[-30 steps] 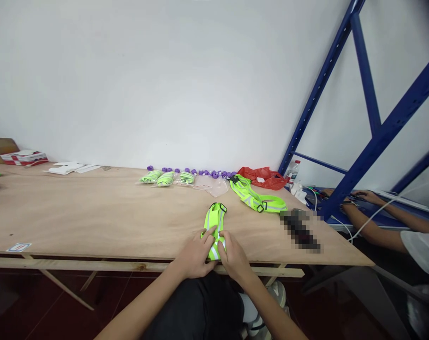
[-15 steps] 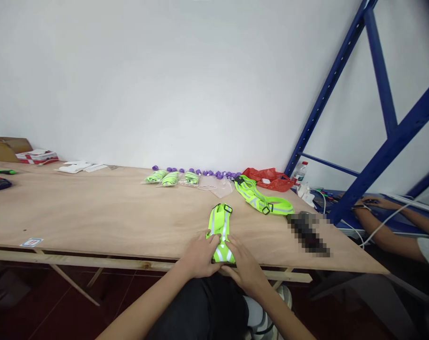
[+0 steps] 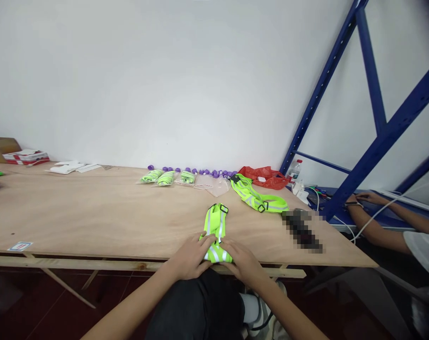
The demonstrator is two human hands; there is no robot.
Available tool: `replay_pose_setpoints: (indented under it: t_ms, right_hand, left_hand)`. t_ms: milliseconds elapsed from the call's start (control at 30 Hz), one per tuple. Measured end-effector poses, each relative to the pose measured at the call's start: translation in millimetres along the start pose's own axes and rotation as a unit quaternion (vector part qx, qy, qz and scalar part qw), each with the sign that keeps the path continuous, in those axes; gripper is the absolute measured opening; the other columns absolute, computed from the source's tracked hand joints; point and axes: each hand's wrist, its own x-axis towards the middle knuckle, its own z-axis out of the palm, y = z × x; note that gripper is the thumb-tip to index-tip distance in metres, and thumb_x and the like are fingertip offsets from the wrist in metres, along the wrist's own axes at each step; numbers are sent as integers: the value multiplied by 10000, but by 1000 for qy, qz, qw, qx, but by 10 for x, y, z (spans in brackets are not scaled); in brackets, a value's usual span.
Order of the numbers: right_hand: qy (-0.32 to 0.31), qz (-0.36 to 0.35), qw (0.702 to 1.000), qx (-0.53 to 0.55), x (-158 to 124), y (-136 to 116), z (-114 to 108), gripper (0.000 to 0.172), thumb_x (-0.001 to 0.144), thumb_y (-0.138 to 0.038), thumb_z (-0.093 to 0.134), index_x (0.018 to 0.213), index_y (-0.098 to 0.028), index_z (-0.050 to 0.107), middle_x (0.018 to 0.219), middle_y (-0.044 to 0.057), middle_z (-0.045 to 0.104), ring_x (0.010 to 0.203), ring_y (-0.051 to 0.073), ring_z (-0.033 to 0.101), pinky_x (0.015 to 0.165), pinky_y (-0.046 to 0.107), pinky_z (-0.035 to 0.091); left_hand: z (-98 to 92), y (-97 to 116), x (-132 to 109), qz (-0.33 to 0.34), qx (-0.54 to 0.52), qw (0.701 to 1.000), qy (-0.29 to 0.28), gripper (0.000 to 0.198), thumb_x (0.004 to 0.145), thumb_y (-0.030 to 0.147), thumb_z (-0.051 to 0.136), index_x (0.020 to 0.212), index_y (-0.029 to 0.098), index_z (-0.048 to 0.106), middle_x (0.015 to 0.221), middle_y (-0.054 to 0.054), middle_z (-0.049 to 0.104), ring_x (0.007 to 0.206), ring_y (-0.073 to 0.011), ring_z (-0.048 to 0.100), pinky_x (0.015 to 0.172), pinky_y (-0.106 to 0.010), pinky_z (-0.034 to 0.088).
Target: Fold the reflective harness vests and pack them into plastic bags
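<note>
Pinching the near end of a neon reflective vest (image 3: pixel 216 222) at the front edge of the bench (image 3: pixel 94 217) with left hand (image 3: pixel 189 257) and right hand (image 3: pixel 244 262), both clamped on fabric; apparently mid-fold, next calling for an even tuck.

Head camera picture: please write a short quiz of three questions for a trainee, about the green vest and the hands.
1. True or false: the left hand and the right hand both touch the near end of the green vest.
2. Where does the second green vest lie?
A) on the table, close to the red bag
B) on the floor
C) inside a cardboard box
3. Fill in: the purple caps lie in a row along the ___ edge of the table.

Key: 1 true; 2 A; 3 far.
</note>
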Motion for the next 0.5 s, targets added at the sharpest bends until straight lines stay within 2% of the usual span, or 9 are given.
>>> replay_pose_setpoints:
  t_ms: [100,200,267,367,500]
  right_hand:
    - [4,2,1000,17,-35,-15,6,441,906,-150,554,1344,-198,535,1368,150,610,1285,281,565,1067,477,483]
    - [18,48,998,43,-7,-19,-37,376,936,-225,547,1311,-190,530,1260,147,661,1174,276,618,995,444,509]
    - [21,81,995,54,58,-10,-88,312,945,-281,552,1245,-194,555,1173,133,687,1087,275,641,934,421,519]
    - [9,103,992,71,205,20,-179,244,958,-336,530,1153,-199,580,1078,109,705,986,267,654,852,383,516]
    - [-13,113,988,101,405,101,-273,232,972,-390,502,1067,-210,614,968,67,719,868,236,652,790,332,503]
  left_hand:
    - [-41,39,-25,-6,-16,1000,11,549,904,263,553,1418,209,368,1428,-132,516,1314,-321,464,1094,-459,393]
    - [-93,24,2,-22,-48,998,19,403,946,343,551,1316,208,464,1306,-129,599,1188,-305,554,992,-422,466]
    - [-111,-15,52,-29,-70,997,33,335,966,389,544,1254,219,518,1278,-108,625,1160,-286,582,978,-397,477]
    - [-112,-91,147,-38,-85,993,71,294,999,432,488,1186,225,579,1390,-98,577,1237,-268,560,1038,-377,449]
    - [-124,-168,271,-51,-86,991,94,400,1027,484,387,1206,207,613,1494,-108,501,1351,-267,486,1109,-381,395]
